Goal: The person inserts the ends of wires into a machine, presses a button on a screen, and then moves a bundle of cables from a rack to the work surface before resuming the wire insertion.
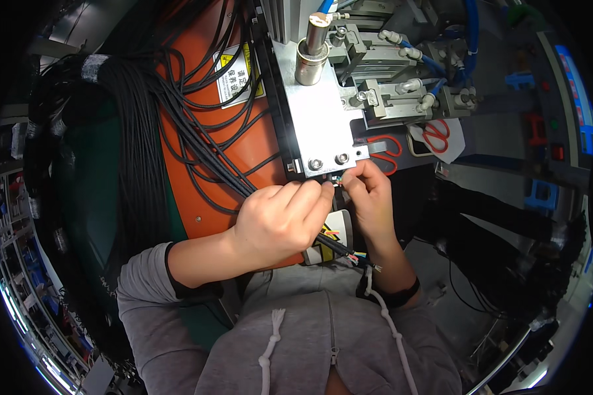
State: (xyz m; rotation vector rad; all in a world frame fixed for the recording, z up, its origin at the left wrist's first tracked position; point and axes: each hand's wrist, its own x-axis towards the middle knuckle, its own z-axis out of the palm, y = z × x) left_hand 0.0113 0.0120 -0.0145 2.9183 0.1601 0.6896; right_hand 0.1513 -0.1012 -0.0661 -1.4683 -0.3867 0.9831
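My left hand (pixel 282 217) is closed, its fingertips on the end of a black cable whose body is mostly hidden by the hand. Small coloured wires (pixel 337 178) stick out between both hands, right below the front edge of a bright metal machine block (pixel 319 125). My right hand (pixel 373 197) pinches at these wires with thumb and forefinger. Below my left hand, other black cables (pixel 335 244) slant down toward my lap, with stripped coloured wire ends (pixel 354 258) showing.
A thick bundle of black cables (pixel 141 138) lies over the orange machine surface (pixel 197 191) on the left. Pneumatic cylinders (pixel 389 59) with blue hoses stand behind the block. Two red-handled scissors (pixel 436 136) lie to the right. A control box (pixel 563 112) stands at far right.
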